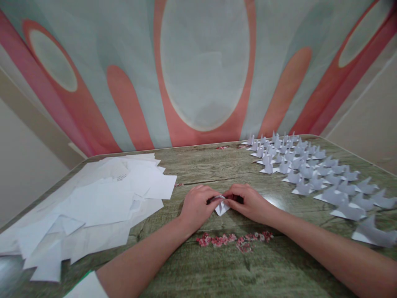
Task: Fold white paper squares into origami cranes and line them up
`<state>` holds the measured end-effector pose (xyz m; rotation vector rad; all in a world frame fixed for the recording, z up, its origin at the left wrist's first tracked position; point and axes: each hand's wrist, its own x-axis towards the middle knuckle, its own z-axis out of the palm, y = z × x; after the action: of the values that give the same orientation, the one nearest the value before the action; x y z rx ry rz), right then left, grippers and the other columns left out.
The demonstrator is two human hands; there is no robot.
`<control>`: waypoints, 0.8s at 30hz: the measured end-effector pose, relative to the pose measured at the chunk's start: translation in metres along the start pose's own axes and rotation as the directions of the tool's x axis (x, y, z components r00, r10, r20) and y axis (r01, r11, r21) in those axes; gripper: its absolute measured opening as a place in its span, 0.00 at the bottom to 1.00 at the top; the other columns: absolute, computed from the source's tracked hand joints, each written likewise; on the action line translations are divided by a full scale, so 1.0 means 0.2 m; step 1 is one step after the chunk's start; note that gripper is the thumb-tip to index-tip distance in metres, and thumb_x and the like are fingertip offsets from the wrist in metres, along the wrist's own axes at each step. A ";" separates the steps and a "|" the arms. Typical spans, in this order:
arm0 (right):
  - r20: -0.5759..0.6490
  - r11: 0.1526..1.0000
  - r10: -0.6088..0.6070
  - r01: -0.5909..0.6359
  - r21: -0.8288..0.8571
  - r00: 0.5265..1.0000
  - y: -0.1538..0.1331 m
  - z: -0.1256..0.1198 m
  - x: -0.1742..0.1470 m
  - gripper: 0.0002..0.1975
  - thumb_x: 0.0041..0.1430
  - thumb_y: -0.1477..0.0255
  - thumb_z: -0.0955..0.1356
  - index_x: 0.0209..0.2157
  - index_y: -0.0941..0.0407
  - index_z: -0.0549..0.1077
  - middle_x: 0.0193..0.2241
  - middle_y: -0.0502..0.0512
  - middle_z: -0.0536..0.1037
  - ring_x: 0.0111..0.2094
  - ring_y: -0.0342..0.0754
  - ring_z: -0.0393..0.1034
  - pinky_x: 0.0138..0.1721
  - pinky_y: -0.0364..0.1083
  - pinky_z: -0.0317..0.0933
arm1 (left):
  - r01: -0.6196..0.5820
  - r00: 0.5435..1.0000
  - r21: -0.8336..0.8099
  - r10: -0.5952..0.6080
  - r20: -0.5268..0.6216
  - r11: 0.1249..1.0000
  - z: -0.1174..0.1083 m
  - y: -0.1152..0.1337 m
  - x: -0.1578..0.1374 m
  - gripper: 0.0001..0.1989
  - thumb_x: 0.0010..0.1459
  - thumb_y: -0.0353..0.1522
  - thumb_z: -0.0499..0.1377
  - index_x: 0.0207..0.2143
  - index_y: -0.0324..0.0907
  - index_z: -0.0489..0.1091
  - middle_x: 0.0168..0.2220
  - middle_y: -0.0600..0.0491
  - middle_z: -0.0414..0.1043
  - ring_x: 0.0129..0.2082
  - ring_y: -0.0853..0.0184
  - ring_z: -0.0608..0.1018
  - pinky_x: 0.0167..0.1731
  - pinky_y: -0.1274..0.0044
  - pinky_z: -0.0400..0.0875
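A small piece of folded white paper [221,208] is between my two hands, just above the middle of the table. My left hand [199,205] pinches its left side between thumb and fingers. From the other side, my right hand [245,200] grips the right edge in the same way. The paper's lower part comes to a point facing me, and its upper part is partly covered by my fingertips. Both forearms reach in from the bottom corners.
Loose white sheets [102,198] lie in a spread pile on the left. Several folded paper birds [305,171] stand in rows on the right. The wood-grain tabletop [192,265] bears a pink flower print [223,240]. A patterned backdrop [204,62] rises behind the table.
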<state>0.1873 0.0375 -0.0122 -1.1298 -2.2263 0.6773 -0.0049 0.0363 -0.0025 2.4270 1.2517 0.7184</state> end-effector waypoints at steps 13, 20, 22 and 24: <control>-0.060 0.997 0.046 -0.049 -0.059 0.997 -0.01 0.03 -0.01 0.07 0.52 0.70 0.67 0.33 0.55 0.74 0.26 0.51 0.73 0.29 0.44 0.65 0.32 0.44 0.56 | -0.008 1.000 0.054 0.009 -0.016 0.999 0.00 0.01 -0.01 0.07 0.55 0.36 0.57 0.34 0.46 0.74 0.31 0.54 0.73 0.34 0.66 0.72 0.37 0.75 0.63; -0.078 0.995 0.057 -0.063 -0.081 0.995 -0.03 0.04 -0.01 0.07 0.52 0.69 0.67 0.33 0.55 0.73 0.26 0.51 0.73 0.29 0.45 0.65 0.34 0.45 0.55 | -0.012 1.000 0.122 0.011 0.009 0.992 -0.01 0.02 -0.01 0.07 0.54 0.34 0.58 0.36 0.46 0.73 0.32 0.54 0.72 0.35 0.66 0.71 0.37 0.75 0.62; -0.079 0.995 0.055 -0.062 -0.084 0.995 -0.03 0.03 -0.02 0.06 0.53 0.69 0.67 0.32 0.55 0.73 0.26 0.51 0.73 0.30 0.45 0.65 0.34 0.45 0.55 | -0.018 1.000 0.145 0.016 0.014 0.989 -0.01 0.02 -0.01 0.07 0.54 0.34 0.58 0.36 0.47 0.73 0.32 0.54 0.72 0.35 0.66 0.71 0.36 0.75 0.62; -0.081 0.995 0.046 -0.052 -0.082 0.996 -0.03 0.03 -0.02 0.06 0.53 0.69 0.67 0.32 0.55 0.74 0.26 0.51 0.73 0.30 0.45 0.65 0.34 0.45 0.55 | -0.027 1.000 0.166 0.025 0.014 0.986 -0.01 0.02 -0.02 0.07 0.55 0.34 0.57 0.36 0.47 0.73 0.32 0.54 0.72 0.35 0.66 0.71 0.36 0.75 0.62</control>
<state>0.1817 0.0302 -0.0133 -1.2343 -2.1841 0.5537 -0.0043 0.0315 -0.0005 2.5805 1.3260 0.6287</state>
